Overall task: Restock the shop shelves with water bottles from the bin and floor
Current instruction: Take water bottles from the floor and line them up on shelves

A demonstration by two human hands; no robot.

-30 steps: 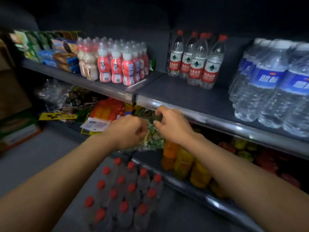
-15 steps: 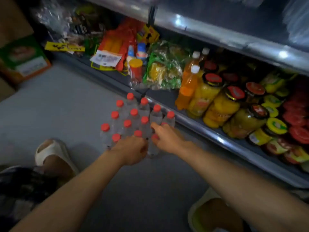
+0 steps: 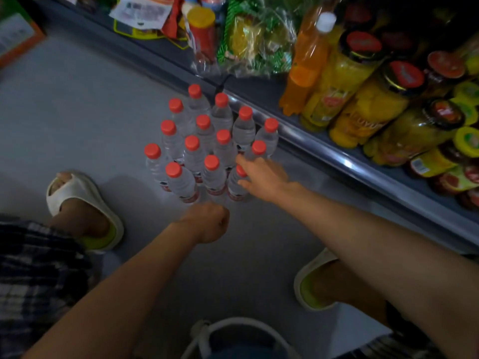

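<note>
Red-capped water bottles [image 3: 207, 141] cluster on floor [image 3: 77, 112] beside bottom shelf [image 3: 324, 156]. My right hand [image 3: 261, 177] spread, touching nearest bottle; left hand [image 3: 207, 221] fisted, empty. I'd grip bodies, not caps.

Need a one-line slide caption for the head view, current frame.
Right hand reaches into red-capped water bottles standing on the floor beside the bottom shelf; left hand fisted nearby.
</note>
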